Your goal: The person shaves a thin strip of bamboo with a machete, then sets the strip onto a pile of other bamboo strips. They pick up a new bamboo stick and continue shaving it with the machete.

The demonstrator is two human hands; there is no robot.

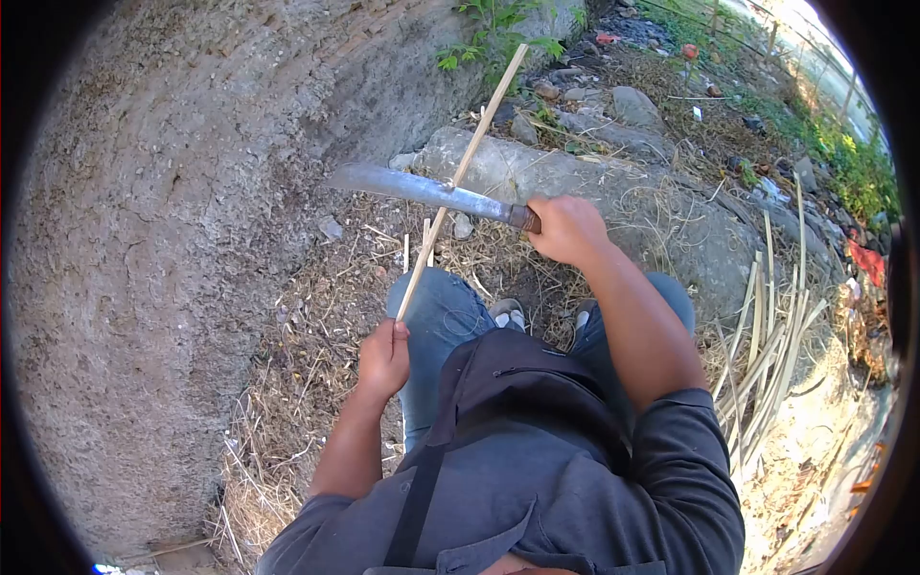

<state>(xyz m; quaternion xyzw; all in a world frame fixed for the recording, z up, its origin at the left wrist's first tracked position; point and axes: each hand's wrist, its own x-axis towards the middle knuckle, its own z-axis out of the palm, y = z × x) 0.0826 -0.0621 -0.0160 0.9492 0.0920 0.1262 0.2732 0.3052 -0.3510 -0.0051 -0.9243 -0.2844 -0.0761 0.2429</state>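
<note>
My left hand [384, 356] grips the near end of a long thin bamboo strip [479, 129] that slants up and away to the right. My right hand [567, 230] holds the wooden handle of a large knife [422, 189]. Its grey blade points left and lies across the strip about midway along it. I am seated, with my blue-jeaned knees [436, 316] below the strip and my shoes between them.
A rough concrete wall [172, 220] fills the left. Dry straw and shavings cover the ground at my feet. A grey rock [575, 177] lies ahead. Several split bamboo strips [771, 335] lie in a pile at my right. Stones, litter and weeds lie beyond.
</note>
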